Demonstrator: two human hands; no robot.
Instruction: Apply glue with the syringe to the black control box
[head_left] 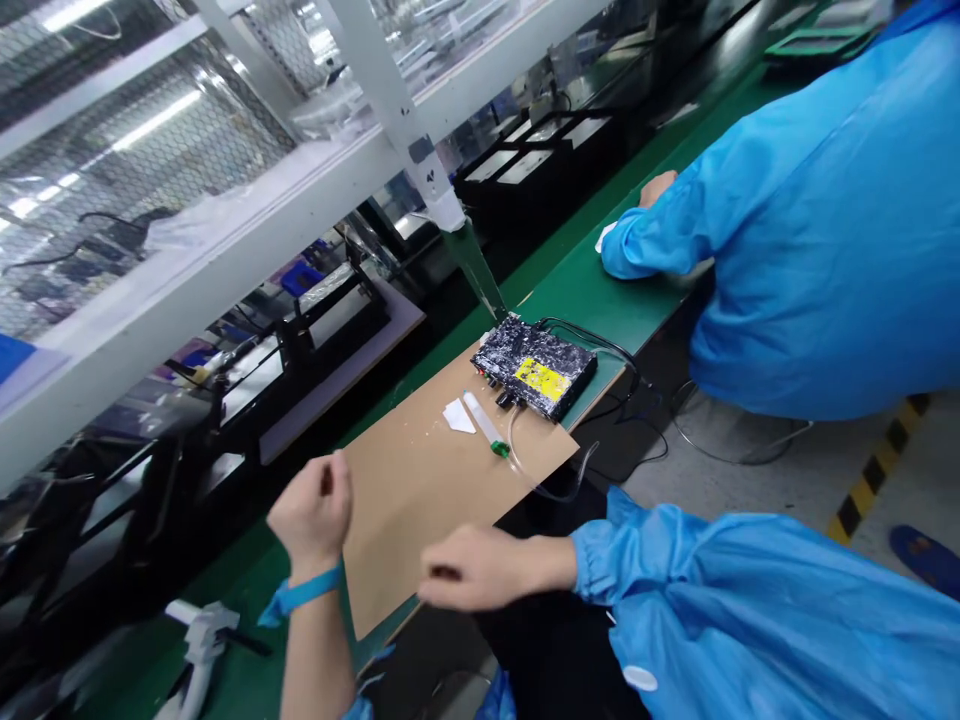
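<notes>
Brown cardboard sheet [420, 480] on green bench mat [592, 290]; black box [534, 367] w/ speckled silver-grey top & yellow label [541, 379]. White paper scrap [458, 416], white stick [480, 418] w/ green tip. Blue wrist strap [304, 592] on left hand [311, 510]; blue sleeve [720, 600] by right hand [480, 568]; co-worker's coat [817, 220] blue too.

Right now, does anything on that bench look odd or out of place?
The black box at the far corner of the brown board looks rough: its top is mottled with whitish patches around a yellow label. White scraps lie loose beside it. Both hands, left and right, appear to hold nothing.
</notes>
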